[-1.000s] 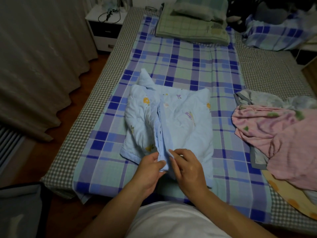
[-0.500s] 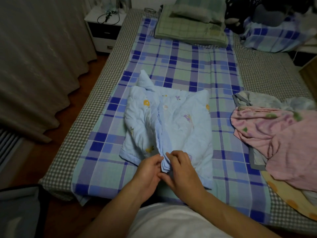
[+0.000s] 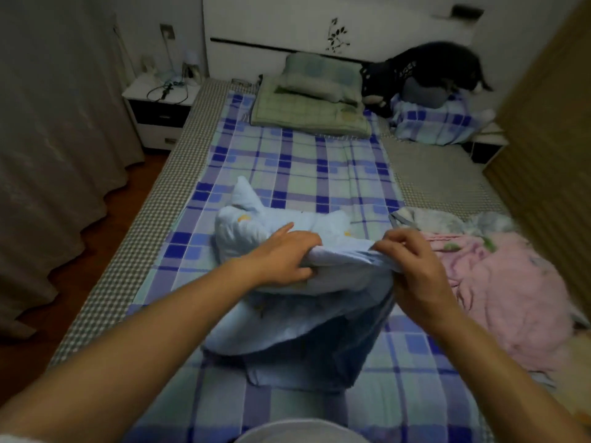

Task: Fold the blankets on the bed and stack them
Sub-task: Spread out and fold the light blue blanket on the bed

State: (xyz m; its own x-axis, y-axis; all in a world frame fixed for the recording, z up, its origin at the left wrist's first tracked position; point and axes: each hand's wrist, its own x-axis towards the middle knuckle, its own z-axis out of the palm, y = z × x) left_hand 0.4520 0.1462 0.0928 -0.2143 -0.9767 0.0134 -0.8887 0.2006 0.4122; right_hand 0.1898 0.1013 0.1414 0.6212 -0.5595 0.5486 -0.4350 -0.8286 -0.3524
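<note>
A light blue quilted blanket (image 3: pixel 297 302) with small yellow prints is seen at the centre of the frame, on the blue-and-green plaid sheet (image 3: pixel 297 167) that covers the middle of the bed. Its near edge is lifted off the sheet and stretched between two hands, while its far part remains bunched on the sheet, with a pointed corner sticking up toward the upper middle of the frame. A shadow is cast beneath the raised portion.

The edge is gripped by the left hand (image 3: pixel 281 260), just left of centre, with the fingers curled over the fabric and the thumb tucked beneath. The same edge is pinched by the right hand (image 3: pixel 412 266), just right of centre, with the fingers bent around the cloth. The hands are held apart, and the fabric is drawn taut between them.

A crumpled pink blanket (image 3: pixel 505 289) lies at the right of the frame, just beside the blue one, with a pale greyish cloth (image 3: pixel 447 220) showing behind it. A green checked pillow (image 3: pixel 310 113) is set at the head of the bed, in the upper middle, with a smaller cushion (image 3: pixel 319 75) on top. A blue plaid bundle (image 3: pixel 431 123) and a dark heap (image 3: pixel 425 71) are placed at the upper right. A white nightstand (image 3: pixel 160 113) with cables on it stands at the upper left, next to a grey curtain (image 3: pixel 57 139).
</note>
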